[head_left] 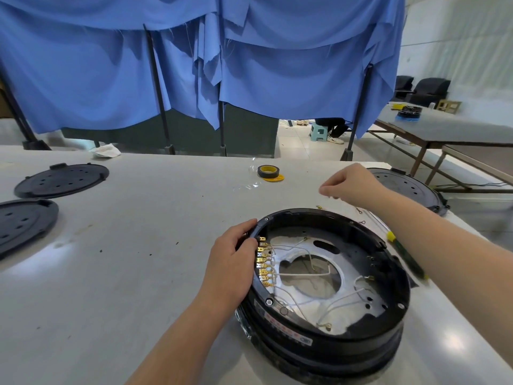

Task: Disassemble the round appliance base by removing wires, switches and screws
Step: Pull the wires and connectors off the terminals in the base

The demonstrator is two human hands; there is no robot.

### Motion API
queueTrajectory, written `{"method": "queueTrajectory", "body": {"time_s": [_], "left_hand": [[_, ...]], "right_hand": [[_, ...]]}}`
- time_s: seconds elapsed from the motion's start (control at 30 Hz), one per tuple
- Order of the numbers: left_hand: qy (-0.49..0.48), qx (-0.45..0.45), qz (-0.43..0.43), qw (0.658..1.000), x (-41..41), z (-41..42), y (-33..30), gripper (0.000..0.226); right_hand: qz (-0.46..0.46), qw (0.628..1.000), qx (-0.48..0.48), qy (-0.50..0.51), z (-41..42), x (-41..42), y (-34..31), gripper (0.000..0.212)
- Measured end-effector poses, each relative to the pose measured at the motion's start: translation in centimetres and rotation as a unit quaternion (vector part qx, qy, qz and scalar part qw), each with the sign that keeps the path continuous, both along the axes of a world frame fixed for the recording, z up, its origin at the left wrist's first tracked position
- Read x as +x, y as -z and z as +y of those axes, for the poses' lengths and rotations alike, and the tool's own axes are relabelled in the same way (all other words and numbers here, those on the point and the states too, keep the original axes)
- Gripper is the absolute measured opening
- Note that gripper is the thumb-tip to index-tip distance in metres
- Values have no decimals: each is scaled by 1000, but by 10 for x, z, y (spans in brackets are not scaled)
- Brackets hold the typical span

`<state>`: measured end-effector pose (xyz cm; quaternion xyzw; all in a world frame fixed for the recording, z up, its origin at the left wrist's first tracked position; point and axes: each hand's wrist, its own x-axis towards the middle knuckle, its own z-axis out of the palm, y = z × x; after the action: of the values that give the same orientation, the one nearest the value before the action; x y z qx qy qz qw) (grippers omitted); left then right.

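Observation:
The round black appliance base (388, 323) lies open side up on the white table in front of me. Inside it are white wires (313, 298), a row of brass terminals (265, 266) along the left wall and a silver plate with a hole. My left hand (231, 262) grips the base's left rim beside the terminals. My right hand (351, 186) hovers over the table beyond the base, fingers pinched together; I cannot tell whether something small is between them. Small loose metal parts (320, 207) lie on the table under that hand.
A green-handled screwdriver (404, 254) lies right of the base. A roll of yellow-cored tape (268, 172) sits further back. Black round covers lie at left (62, 179), (22, 222) and at right (410, 190). Blue curtains (249, 65) hang behind the table.

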<state>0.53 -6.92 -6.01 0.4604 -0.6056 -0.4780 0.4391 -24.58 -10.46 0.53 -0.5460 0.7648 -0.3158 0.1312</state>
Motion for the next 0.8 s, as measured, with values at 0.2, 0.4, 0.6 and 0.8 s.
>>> {"method": "queueTrajectory", "body": {"time_s": [0.2,0.4,0.6,0.8], "left_hand": [[-6,3,4,1000,-1,-1,1,41],[-6,-6,10,1000,-1,-2,4,40],[-5,-11,9,1000,-1,-2,4,39],[-7,-7,10,1000,-1,-2,4,39]], "right_hand": [[52,993,108,6,-30,-18,29,14],[83,989,121,-25,-50,-18,34,14],[61,992,110,-31,-59,-25,40,21],[32,997,20,-60,-42,-6,22,18]]}}
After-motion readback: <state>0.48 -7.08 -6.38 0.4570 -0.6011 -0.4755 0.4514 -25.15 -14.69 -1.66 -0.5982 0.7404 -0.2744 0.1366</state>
